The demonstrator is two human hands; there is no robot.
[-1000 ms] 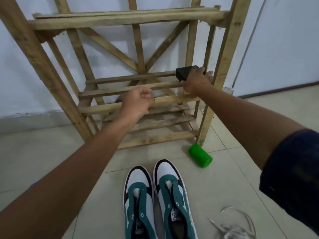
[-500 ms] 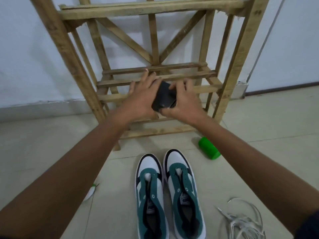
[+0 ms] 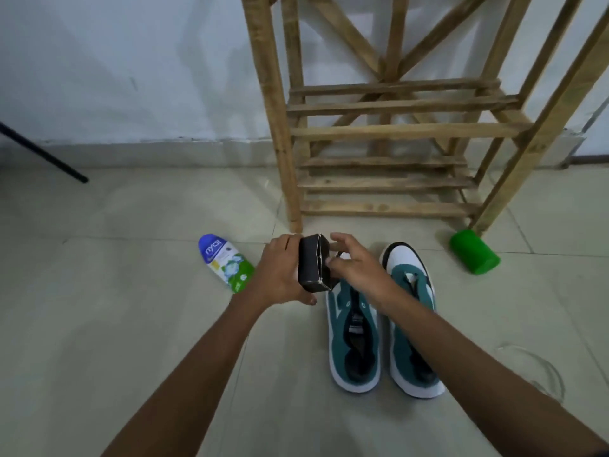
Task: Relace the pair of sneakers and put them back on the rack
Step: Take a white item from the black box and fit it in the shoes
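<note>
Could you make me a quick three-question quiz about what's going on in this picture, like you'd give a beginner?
1. True or false: the sneakers stand on the wooden rack.
2. Which hand grips the small black box? A) left hand B) right hand C) neither
3. Fill in: the green cylinder lies on the floor by the rack's ____ front leg.

Key:
1. False. They stand side by side on the tiled floor in front of the rack, with no laces in them.
2. A. The left hand holds the box, and the right hand's fingers are at its open side.
3. Right.
</note>
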